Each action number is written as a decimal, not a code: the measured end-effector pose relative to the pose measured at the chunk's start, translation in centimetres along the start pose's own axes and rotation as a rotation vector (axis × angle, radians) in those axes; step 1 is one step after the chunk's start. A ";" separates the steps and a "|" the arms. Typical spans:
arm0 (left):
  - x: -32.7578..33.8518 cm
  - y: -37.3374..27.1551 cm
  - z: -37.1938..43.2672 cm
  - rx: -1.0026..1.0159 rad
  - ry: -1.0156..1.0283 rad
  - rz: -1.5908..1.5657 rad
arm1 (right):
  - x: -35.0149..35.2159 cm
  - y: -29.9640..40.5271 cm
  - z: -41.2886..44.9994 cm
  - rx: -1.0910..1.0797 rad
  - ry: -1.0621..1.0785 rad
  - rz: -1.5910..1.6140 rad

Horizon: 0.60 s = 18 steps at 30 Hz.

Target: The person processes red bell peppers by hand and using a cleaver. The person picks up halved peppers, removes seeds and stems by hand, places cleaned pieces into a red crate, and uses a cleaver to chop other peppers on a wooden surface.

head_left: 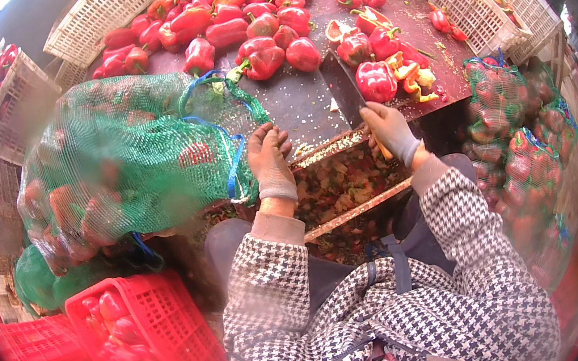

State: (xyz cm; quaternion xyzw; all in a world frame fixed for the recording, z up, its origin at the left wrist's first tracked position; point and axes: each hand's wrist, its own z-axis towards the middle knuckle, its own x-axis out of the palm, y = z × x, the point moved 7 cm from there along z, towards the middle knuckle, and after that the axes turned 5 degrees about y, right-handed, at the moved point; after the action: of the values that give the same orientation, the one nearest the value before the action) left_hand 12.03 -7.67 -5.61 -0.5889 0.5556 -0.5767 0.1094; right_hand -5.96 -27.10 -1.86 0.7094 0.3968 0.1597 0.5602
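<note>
My right hand (387, 126) wears a work glove and grips a broad-bladed kitchen knife (343, 91). The dark blade points away from me over the table, and the wooden handle shows below my fist. My left hand (271, 161), also gloved, is at the mouth of a green mesh bag (153, 143) filled with red bell peppers. Its fingers are curled by the bag's blue-trimmed rim; whether they pinch it is unclear. Just right of the blade lies a red bell pepper (376, 81), beside cut yellow-orange pepper pieces (409, 77).
Red bell peppers (224, 24) are heaped across the dark red table (408, 6). Below its front edge, a trough (339, 190) holds pepper scraps. White plastic crates (473, 3) stand around the table. Full mesh bags (527, 160) sit right, a red crate of peppers (170, 316) lower left.
</note>
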 end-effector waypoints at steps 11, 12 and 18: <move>0.2 1.1 0.2 -0.036 0.016 -0.009 | -0.9 11.7 -1.5 -0.524 -0.223 0.167; -0.1 0.8 0.3 -0.030 0.006 -0.008 | 0.0 13.7 -1.7 -0.581 -0.250 0.185; 1.1 1.6 0.3 -0.053 0.026 -0.004 | 4.0 3.9 8.3 -0.144 -0.231 0.079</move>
State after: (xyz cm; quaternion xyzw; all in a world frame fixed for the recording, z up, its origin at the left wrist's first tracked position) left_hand 11.13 -9.23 -6.31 -0.5853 0.5708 -0.5696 0.0852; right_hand 3.69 -29.91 -1.81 0.6961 0.2892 0.1270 0.6447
